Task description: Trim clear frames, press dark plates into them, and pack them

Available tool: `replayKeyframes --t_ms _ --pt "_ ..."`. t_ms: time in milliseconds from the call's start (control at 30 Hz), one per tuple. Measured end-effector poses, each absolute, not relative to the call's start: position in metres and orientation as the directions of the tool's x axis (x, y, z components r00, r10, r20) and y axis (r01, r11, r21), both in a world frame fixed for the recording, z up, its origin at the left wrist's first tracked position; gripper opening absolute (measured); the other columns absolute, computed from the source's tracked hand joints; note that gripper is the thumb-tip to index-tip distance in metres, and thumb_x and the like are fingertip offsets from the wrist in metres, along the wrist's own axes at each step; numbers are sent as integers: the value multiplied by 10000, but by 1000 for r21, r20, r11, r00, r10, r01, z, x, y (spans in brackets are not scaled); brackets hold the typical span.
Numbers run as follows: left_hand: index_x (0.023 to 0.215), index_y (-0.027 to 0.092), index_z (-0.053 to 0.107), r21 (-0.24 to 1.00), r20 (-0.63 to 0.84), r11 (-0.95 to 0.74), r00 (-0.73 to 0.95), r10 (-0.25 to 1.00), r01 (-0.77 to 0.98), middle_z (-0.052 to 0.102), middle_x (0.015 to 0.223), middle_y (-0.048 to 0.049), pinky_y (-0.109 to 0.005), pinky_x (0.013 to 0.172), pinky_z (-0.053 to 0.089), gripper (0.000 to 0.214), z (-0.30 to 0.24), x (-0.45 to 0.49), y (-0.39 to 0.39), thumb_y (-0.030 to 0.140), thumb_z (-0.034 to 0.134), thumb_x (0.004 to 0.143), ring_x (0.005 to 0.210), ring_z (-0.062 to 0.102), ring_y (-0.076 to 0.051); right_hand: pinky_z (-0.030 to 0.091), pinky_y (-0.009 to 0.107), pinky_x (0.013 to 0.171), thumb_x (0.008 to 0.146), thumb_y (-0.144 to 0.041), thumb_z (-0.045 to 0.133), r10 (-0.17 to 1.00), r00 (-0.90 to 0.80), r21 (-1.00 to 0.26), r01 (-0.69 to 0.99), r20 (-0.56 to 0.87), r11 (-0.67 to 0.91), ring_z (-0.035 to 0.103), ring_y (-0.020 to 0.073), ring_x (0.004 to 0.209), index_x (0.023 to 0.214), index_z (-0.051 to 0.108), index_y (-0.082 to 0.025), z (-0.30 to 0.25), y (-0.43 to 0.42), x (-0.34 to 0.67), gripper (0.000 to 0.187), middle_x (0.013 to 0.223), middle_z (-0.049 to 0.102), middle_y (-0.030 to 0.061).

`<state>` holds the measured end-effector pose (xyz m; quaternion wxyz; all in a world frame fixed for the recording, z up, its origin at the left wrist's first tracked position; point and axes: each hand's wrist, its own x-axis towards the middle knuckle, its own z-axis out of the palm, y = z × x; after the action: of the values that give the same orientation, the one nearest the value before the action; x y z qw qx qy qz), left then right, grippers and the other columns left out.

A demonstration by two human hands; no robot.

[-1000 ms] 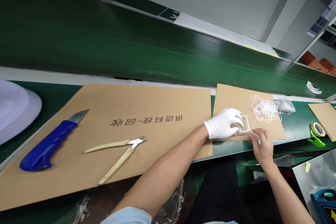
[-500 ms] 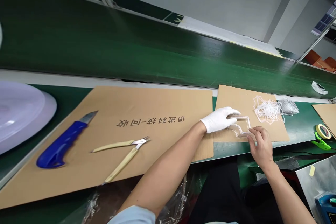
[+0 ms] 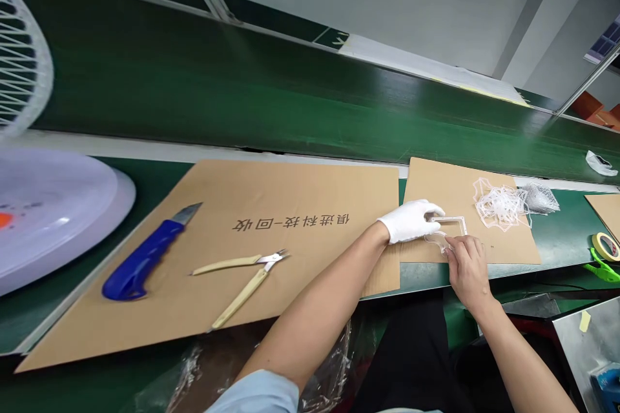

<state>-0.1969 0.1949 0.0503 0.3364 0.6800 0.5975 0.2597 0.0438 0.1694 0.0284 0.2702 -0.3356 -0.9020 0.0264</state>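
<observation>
My left hand point(image 3: 411, 221), in a white glove, grips the left side of a thin, clear frame-shaped piece with a pale edge point(image 3: 454, 219). Its thumb and fingers close around that side. The bare right hand point(image 3: 469, 271) pinches the piece's lower edge, where a thin curved strip shows; whether the strip is loose from the frame I cannot tell. Both hands are over the right-hand cardboard sheet point(image 3: 436, 181). Beyond them on that sheet is a tangled pile of thin white outline strips point(image 3: 501, 205).
A silvery crumpled packet point(image 3: 541, 199) lies beside the pile. A blue-handled knife point(image 3: 145, 258) and yellow-handled cutters point(image 3: 247, 287) rest on the left cardboard point(image 3: 300, 181). Tape point(image 3: 606, 246) and a bright green tool point(image 3: 602, 269) sit at right. A pale round object point(image 3: 97, 226) stands far left.
My right hand has moved left along the lower edge of the piece, closer to my left hand. The left keeps its grip. The view has turned slightly left.
</observation>
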Motion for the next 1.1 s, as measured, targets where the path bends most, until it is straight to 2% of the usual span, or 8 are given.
replayKeyframes --t_ms 100,233,367,533,700,833,933,1100 --pt "1223 245 776 800 -45 -51 145 988 597 766 1148 -34 -303 909 545 424 48 -199 196 424 676 853 1013 719 -225 511 466 913 1097 -201 492 637 -619 -254 595 460 762 592 287 1034 1308 618 -197 32 167 42 246 1122 670 114" --pt "1140 221 798 851 29 -59 65 997 523 783 1179 -32 -303 978 532 382 46 -202 197 467 626 903 1073 715 -226 523 480 990 1083 -246 544 644 -596 -320 564 479 761 591 291 1133 1336 606 -200 44 170 44 264 1186 650 127" --pt "997 226 821 842 58 -61 23 998 536 799 1081 -19 -299 923 527 310 43 -200 199 436 616 898 1009 722 -219 533 523 1001 1088 -331 543 704 -519 -318 645 486 695 600 314 1148 1318 631 -187 47 187 50 286 1199 647 143" --pt "876 231 815 845 27 -42 36 999 534 810 948 10 -276 816 528 233 38 -194 203 373 632 852 880 727 -198 559 486 976 1109 -356 474 731 -544 -320 664 413 675 646 293 1116 1250 674 -174 41 202 55 305 1205 657 142" --pt "842 234 799 843 27 -38 28 999 536 807 932 13 -277 798 510 214 38 -193 203 355 623 841 869 719 -202 561 485 960 1087 -439 518 763 -521 -301 710 383 637 648 316 1119 1390 615 -152 41 205 52 428 1203 654 157" --pt "838 232 797 837 32 -47 37 999 545 807 937 -1 -285 794 498 253 40 -192 202 368 586 873 868 718 -207 543 465 969 1104 -372 447 775 -539 -262 736 330 624 642 313 1102 1365 632 -134 43 207 49 398 1142 666 155" --pt "809 231 777 811 48 -68 49 998 580 801 941 -14 -294 796 488 285 40 -191 202 380 552 898 877 710 -217 525 446 1010 1107 -337 431 795 -529 -251 760 296 599 628 304 1133 1409 616 -133 44 204 46 409 1186 661 162" --pt "757 238 734 749 51 -94 84 995 656 784 881 -16 -302 777 498 343 33 -188 202 433 506 923 856 697 -234 529 471 1018 1079 -276 455 834 -475 -285 788 282 545 638 313 1104 1411 625 -113 41 197 38 407 1160 688 172"
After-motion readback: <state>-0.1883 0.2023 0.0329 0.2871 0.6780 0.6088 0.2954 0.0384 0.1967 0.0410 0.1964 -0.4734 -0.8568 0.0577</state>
